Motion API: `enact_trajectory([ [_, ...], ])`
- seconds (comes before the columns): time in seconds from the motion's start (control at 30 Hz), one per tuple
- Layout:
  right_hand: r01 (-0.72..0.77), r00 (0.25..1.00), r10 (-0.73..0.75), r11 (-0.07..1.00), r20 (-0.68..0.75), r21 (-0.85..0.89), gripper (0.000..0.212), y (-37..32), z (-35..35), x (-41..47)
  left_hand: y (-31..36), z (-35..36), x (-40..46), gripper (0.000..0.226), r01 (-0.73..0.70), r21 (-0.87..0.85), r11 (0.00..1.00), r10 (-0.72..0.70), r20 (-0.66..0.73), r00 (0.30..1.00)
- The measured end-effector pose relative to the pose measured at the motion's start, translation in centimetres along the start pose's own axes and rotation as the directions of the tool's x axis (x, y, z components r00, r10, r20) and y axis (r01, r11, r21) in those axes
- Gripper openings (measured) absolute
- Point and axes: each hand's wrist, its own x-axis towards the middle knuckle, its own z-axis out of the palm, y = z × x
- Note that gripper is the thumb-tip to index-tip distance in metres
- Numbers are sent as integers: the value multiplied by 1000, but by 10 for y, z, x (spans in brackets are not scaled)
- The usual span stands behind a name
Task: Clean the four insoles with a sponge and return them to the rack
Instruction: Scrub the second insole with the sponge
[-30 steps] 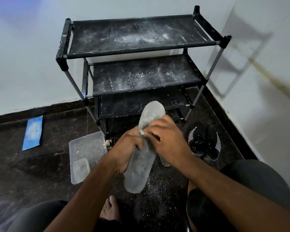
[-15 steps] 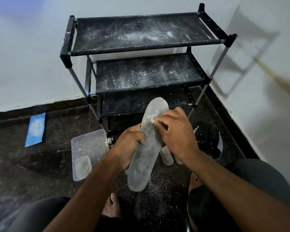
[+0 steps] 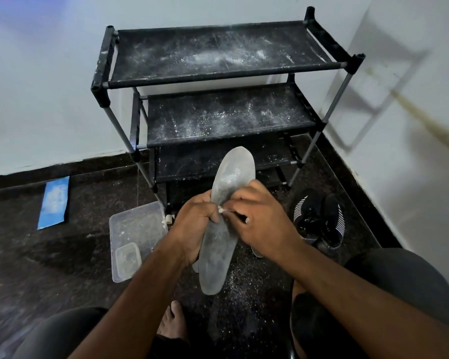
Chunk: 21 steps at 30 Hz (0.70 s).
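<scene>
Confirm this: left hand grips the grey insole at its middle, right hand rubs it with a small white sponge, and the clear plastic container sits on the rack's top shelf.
One error. The head view shows the clear plastic container on the dark floor, left of the rack, not on its top shelf. The rest holds: left hand grips the grey insole, right hand rubs with the white sponge.

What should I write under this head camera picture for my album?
Left hand holds a grey insole while right hand rubs it with a sponge.
</scene>
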Motion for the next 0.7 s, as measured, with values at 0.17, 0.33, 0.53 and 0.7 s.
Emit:
enact_trajectory([
  [0.17, -199, 972, 191, 978, -134, -55, 15, 17, -10, 10, 4, -2, 0, 50, -11, 14, 1000, 12, -52, 999],
  [0.33, -25, 999, 25, 1000, 44, -15, 16, 4, -3, -1, 4, -1, 0, 45, -18, -48, 999, 13, -95, 995],
  [0.53, -140, 985, 141, 990, -101, 18, 12, 13, -11, 7, 6, -6, 1, 36, -21, 69, 997, 33, -179, 983],
  [0.7, -4, 999, 4, 1000, -33, -2, 8, 7, -6, 2, 7, -4, 2, 43, -33, 37, 999, 40, -214, 976],
])
